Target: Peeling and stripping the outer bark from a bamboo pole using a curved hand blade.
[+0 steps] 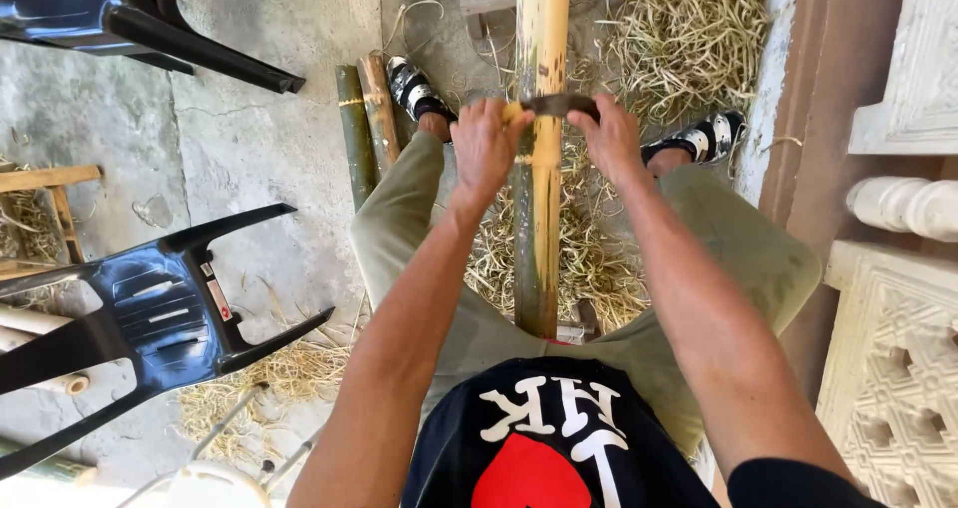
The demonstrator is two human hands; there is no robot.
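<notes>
The left hand [486, 144] and right hand [609, 137] are gripping a dark blade [555, 105] across the bamboo pole [539, 199] between the knees. Some green skin is showing; shavings [689, 29] are lying around.

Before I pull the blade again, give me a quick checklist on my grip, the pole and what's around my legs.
1. Both ends of the dark curved blade gripped: ok, left hand and right hand each close on one end.
2. Blade lying across the long yellow-green bamboo pole: ok.
3. Pole running between the legs: ok; how its near end is braced, cannot tell.
4. Feet off the blade's line: ok, the black-and-white shoes sit either side.
5. Footing: not ok, loose straw-coloured shavings cover the ground.
6. Blade edge condition: cannot tell.
</notes>
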